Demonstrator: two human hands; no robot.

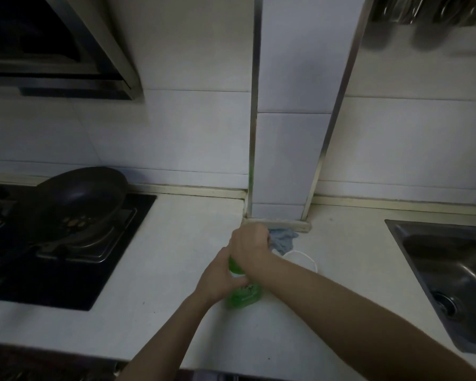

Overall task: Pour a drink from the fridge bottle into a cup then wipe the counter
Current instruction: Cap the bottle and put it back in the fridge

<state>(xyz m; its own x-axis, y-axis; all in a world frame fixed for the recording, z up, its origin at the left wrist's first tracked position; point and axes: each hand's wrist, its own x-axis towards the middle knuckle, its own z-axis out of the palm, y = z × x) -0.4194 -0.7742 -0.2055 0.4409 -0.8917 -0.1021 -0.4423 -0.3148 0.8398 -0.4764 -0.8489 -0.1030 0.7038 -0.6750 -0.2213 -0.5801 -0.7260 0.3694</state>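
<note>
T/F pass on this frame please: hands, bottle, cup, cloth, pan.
1. The left hand grips the bottle. True.
2. The right hand holds the cloth. False: it grips the bottle's top; the cloth lies on the counter behind.
3. The pan sits in the sink. False: it is on the stove, far left.
4. The cup stands to the right of the bottle. True.

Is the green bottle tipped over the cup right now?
No, the bottle stands upright on the counter, left hand round its body, right hand over its top.
</note>
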